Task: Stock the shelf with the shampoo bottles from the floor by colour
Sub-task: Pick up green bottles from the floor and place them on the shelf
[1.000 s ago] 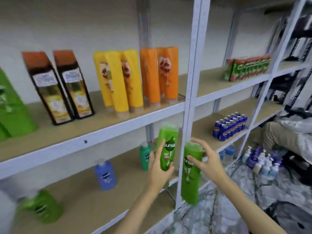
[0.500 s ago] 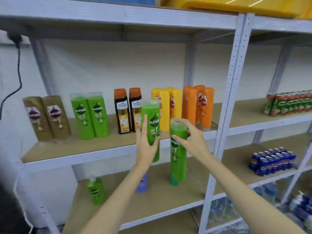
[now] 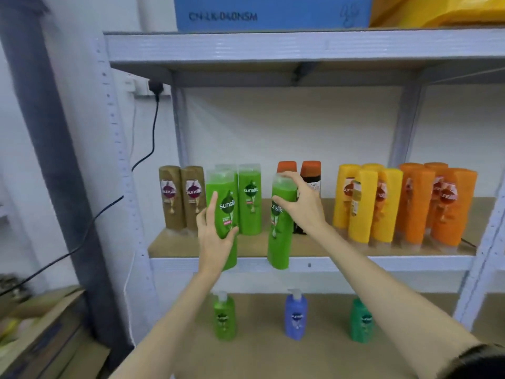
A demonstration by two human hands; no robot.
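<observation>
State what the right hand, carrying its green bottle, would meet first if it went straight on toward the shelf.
Probably the black bottles with orange caps directly behind the right hand; depth is unclear.

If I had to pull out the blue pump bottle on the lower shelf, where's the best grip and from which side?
Grip the blue pump bottle round its body, below the pump head, coming straight in from the front. It stands upright, apart from the green pump bottles either side, so fingers can likely wrap both flanks. The thin pump neck looks like a poor hold.
</observation>
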